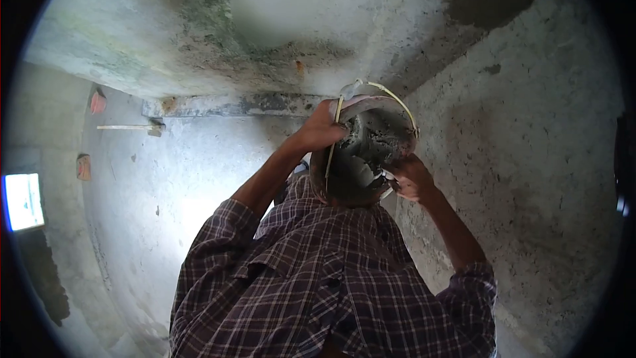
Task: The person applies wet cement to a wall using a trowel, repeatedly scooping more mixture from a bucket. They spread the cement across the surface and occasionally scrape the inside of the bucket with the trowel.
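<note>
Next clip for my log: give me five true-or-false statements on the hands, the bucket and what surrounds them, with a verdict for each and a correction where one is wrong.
1. The left hand grips the rim of the bucket. True.
2. The right hand is empty. False: it holds a trowel by its handle, the blade inside the bucket.
3. Grey, mortar-like material is in the bucket. True.
4. The person's shirt is plain, with no pattern. False: it is dark with a pale check.
5. A long, thin stick lies toward the picture's left. True.
</note>
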Motion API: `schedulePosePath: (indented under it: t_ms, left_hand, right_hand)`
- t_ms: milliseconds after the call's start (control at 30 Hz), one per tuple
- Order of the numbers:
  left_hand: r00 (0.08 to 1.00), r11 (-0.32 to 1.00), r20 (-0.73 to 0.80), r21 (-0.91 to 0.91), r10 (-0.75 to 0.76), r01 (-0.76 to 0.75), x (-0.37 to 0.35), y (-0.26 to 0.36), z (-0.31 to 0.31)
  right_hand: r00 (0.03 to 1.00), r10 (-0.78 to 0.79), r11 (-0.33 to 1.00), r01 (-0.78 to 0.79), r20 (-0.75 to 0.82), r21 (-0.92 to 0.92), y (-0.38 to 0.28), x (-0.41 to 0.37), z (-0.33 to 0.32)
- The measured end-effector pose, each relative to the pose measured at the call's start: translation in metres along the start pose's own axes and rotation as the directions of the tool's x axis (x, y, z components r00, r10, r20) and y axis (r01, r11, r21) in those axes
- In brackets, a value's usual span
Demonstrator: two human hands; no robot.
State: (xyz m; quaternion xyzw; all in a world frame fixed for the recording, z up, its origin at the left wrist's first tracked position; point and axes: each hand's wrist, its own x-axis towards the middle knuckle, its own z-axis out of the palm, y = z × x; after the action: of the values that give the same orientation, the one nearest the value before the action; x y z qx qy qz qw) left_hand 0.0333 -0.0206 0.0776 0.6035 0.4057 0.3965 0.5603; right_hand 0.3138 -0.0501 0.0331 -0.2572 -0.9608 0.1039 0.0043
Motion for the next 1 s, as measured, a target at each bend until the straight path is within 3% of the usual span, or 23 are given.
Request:
schedulePosePath:
  t_ms: [67,100,167,200,267,367,500,600,667,700,733,767,800,833,867,933,967,1000]
  left_hand:
    - [0.995,0.994,-0.004,0.05,-0.095,0.095,-0.007,0.004,-0.007]
    - [0.996,0.994,-0.012,0.052,-0.094,0.094,-0.008,0.0,-0.01]
    - [0.987,0.985,-0.044,0.071,-0.155,0.158,-0.007,-0.016,-0.012]
    - [0.988,0.985,-0.041,0.072,-0.152,0.155,-0.007,-0.016,-0.012]
    - [0.985,0.98,-0.052,0.111,-0.162,0.167,-0.005,-0.017,-0.011]
    - [0.996,0.991,-0.092,0.13,-0.021,0.033,-0.003,-0.011,-0.01]
    - [0.989,0.977,-0.119,0.181,-0.09,0.111,-0.007,-0.01,-0.012]
    - [0.983,0.99,-0.154,0.093,-0.094,0.11,-0.008,-0.022,-0.013]
    - [0.983,0.982,-0.164,0.154,-0.087,0.113,-0.007,-0.02,-0.015]
    - [0.985,0.982,-0.157,0.163,-0.074,0.1,-0.007,-0.02,-0.017]
    - [0.977,0.975,-0.148,0.143,-0.151,0.172,-0.006,-0.02,-0.02]
    - [0.962,0.96,-0.14,0.119,-0.235,0.252,-0.008,-0.021,-0.02]
    - [0.964,0.961,-0.14,0.13,-0.227,0.245,-0.011,-0.026,-0.02]
    - [0.972,0.979,-0.172,0.099,-0.158,0.176,-0.008,-0.032,-0.021]
    - [0.974,0.992,-0.205,0.06,-0.1,0.114,-0.01,-0.04,-0.021]
    - [0.962,0.988,-0.23,0.013,-0.147,0.154,-0.007,-0.044,-0.025]
    - [0.959,0.986,-0.245,0.044,-0.145,0.16,-0.009,-0.045,-0.024]
    - [0.955,0.981,-0.257,0.079,-0.149,0.175,-0.013,-0.044,-0.024]
  right_hand:
    - [0.97,0.235,0.932,-0.205,-0.068,0.3,0.0,-0.019,0.013]
    - [0.972,0.227,0.934,-0.197,-0.069,0.299,-0.005,-0.019,0.008]
    - [0.897,0.428,0.756,-0.423,0.111,0.5,-0.009,-0.025,-0.005]
    - [0.896,0.431,0.756,-0.424,0.109,0.499,-0.011,-0.028,-0.006]
    - [0.83,0.54,0.554,-0.472,0.135,0.685,-0.012,-0.039,-0.009]
    - [0.795,0.592,0.467,-0.47,0.13,0.749,-0.02,-0.053,-0.018]
    - [0.793,0.601,0.413,-0.421,0.105,0.808,-0.028,-0.072,-0.04]
    - [0.787,0.609,0.385,-0.405,0.101,0.829,-0.036,-0.08,-0.075]
    - [0.793,0.609,0.189,-0.176,0.025,0.966,-0.035,-0.085,-0.096]
    - [0.796,0.59,0.493,-0.221,-0.136,0.842,-0.036,-0.083,-0.107]
    - [0.791,0.591,0.504,-0.209,-0.158,0.838,-0.034,-0.085,-0.115]
    - [0.814,0.576,0.374,-0.177,-0.079,0.91,-0.035,-0.09,-0.122]
    - [0.837,0.547,0.232,-0.147,-0.004,0.962,-0.035,-0.097,-0.125]
    - [0.86,0.449,0.024,-0.284,0.244,0.959,-0.026,-0.107,-0.113]
    - [0.862,0.451,0.033,-0.278,0.233,0.96,-0.031,-0.109,-0.095]
    - [0.817,0.512,-0.208,-0.182,0.266,0.961,-0.037,-0.103,-0.069]
    - [0.767,0.588,-0.007,-0.311,0.256,0.95,-0.041,-0.099,-0.065]
    - [0.771,0.58,-0.012,-0.316,0.264,0.949,-0.043,-0.096,-0.063]
